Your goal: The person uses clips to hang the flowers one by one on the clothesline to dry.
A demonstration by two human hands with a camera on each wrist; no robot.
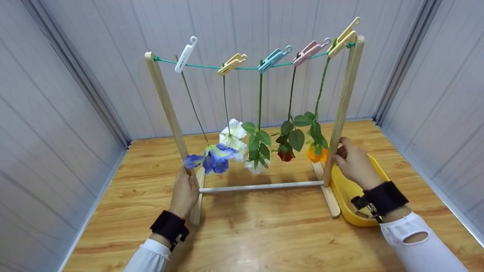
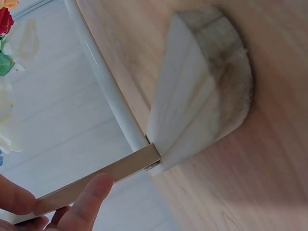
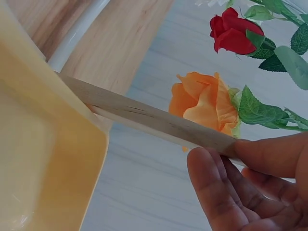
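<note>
I see the small wooden drying rack (image 1: 261,113) standing upright on the light wood-grain table (image 1: 264,234), with both hands on its two posts. My left hand (image 1: 184,194) wraps the lower part of the left wooden upright (image 1: 166,102), just above its foot; from the left wrist view the thumb and fingers (image 2: 89,197) pinch the post close to where the white crossbar (image 2: 103,82) joins it. My right hand (image 1: 353,162) grips the right wooden upright (image 1: 346,102) low down, fingers curled round it from the outer side, and the right wrist view shows the post passing between thumb and fingers (image 3: 216,187).

So the rack sits directly between the two grips, each hand closed on its own post (neither hand is spread).

A green cord (image 1: 242,68) runs between the post tops, carrying five plastic clothes pegs: white (image 1: 185,54), yellow (image 1: 231,63), blue (image 1: 274,58), pink (image 1: 311,51) and pale yellow (image 1: 343,37). Each holds an artificial flower upside down: a blue-purple bloom (image 1: 211,158) just beside my left hand, a white flower (image 1: 234,136), a leafy stem with a pale bloom (image 1: 257,158), a red rose (image 1: 285,155) and an orange rose (image 1: 315,153) near my right hand.

A shallow yellow plastic tray (image 1: 351,196) lies on the table just beside the rack's right foot, under my right wrist.
</note>
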